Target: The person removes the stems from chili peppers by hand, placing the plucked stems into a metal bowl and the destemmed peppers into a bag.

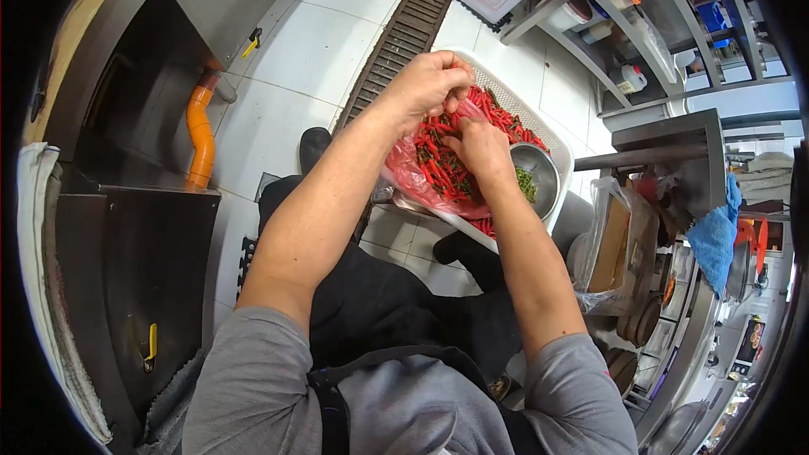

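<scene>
A white perforated basket (563, 147) holds many red chilies (493, 109). In it, a pink plastic bag (410, 177) lies open, with red and dark chilies showing inside. My left hand (428, 88), its fingers pinched together, is above the bag's far edge; what lies between the fingertips is too small to tell. My right hand (483, 150) reaches over the bag's opening, beside the left, with its thumb bent inward and its fingertips partly hidden. A metal bowl (546, 175) with small green pieces (526, 184) sits in the basket, right of my right hand.
A floor drain grate (396, 42) runs beyond the basket over white tiles. At the upper right is a metal rack (581, 55) with tubs. An open cardboard box (608, 244) in plastic stands at right. An orange pipe (200, 135) and steel cabinet (135, 261) are left.
</scene>
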